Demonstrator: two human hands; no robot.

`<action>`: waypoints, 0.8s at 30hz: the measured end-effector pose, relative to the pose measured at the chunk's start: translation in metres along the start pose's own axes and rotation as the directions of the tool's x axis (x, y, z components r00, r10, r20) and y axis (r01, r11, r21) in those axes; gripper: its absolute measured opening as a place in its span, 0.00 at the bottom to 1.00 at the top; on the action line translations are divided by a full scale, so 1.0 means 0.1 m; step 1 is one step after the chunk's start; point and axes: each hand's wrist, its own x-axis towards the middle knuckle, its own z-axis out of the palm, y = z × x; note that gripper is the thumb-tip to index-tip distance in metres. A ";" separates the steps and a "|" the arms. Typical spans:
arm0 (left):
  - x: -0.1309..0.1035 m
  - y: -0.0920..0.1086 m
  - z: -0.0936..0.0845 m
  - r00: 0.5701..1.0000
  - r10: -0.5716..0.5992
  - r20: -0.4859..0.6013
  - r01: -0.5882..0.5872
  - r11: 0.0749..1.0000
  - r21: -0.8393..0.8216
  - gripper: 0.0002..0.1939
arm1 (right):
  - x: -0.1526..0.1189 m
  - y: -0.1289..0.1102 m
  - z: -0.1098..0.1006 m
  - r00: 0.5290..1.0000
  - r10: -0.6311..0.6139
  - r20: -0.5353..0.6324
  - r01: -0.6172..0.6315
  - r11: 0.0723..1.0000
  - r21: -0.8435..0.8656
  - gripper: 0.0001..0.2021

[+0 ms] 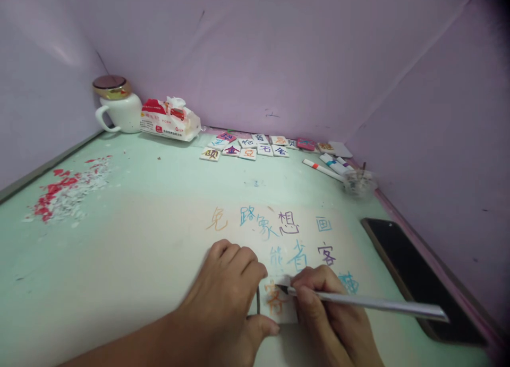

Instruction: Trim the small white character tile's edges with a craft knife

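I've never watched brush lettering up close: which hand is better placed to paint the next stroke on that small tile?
Probably the right hand: it grips the brush with the tip on the small tile's orange character. The left hand lies flat beside the tile, apparently steadying it.

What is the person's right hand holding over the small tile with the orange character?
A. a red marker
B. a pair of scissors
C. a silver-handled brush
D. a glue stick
C: the right hand grips a thin silver-handled brush whose dark tip meets the small tile, which the left hand steadies on the table.
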 end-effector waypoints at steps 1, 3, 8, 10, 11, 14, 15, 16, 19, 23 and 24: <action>0.00 0.00 -0.02 1.000 0.013 0.013 -0.013 1.000 -0.002 0.15 | 0.01 -0.01 -0.02 0.999 0.033 -0.038 -0.032 0.999 0.026 0.11; 0.00 0.00 -0.06 0.998 0.038 0.045 -0.038 0.999 -0.016 0.16 | 0.04 0.00 -0.08 0.991 0.094 -0.096 -0.089 0.994 0.057 0.11; 0.02 -0.05 -0.18 0.988 0.070 0.140 -0.065 0.997 -0.039 0.22 | 0.09 0.11 -0.26 0.995 0.082 -0.059 -0.082 0.997 0.009 0.03; 0.02 -0.07 -0.18 0.988 0.084 0.129 -0.078 0.996 -0.049 0.26 | 0.10 0.15 -0.31 0.999 0.040 -0.021 -0.039 0.999 0.037 0.06; 0.01 -0.08 -0.17 0.991 0.082 0.104 -0.077 0.996 -0.051 0.26 | 0.10 0.16 -0.32 1.000 0.020 0.011 -0.021 0.998 0.065 0.09; -0.01 -0.05 -0.10 1.000 0.019 0.024 -0.019 1.000 -0.007 0.24 | 0.13 0.16 -0.37 0.992 -0.010 0.123 -0.015 0.980 0.199 0.17; -0.02 -0.02 -0.07 1.000 -0.011 0.005 0.011 0.999 0.035 0.24 | 0.14 0.15 -0.39 0.989 0.008 0.149 -0.045 0.968 0.249 0.18; -0.03 0.00 -0.04 0.999 -0.031 -0.007 0.032 0.996 0.084 0.25 | 0.16 0.13 -0.40 0.986 0.037 0.165 -0.086 0.949 0.304 0.16; -0.03 0.08 0.03 1.000 -0.002 -0.017 0.006 0.973 0.230 0.28 | 0.22 0.08 -0.44 0.974 0.134 0.184 -0.206 0.861 0.465 0.10; -0.01 0.11 0.05 0.999 0.051 0.002 -0.050 0.953 0.297 0.25 | 0.27 0.01 -0.50 0.943 0.240 0.231 -0.309 0.887 0.342 0.03; -0.01 0.10 0.04 0.998 0.055 0.006 -0.054 0.954 0.295 0.25 | 0.27 0.00 -0.51 0.943 0.232 0.237 -0.290 0.923 0.251 0.02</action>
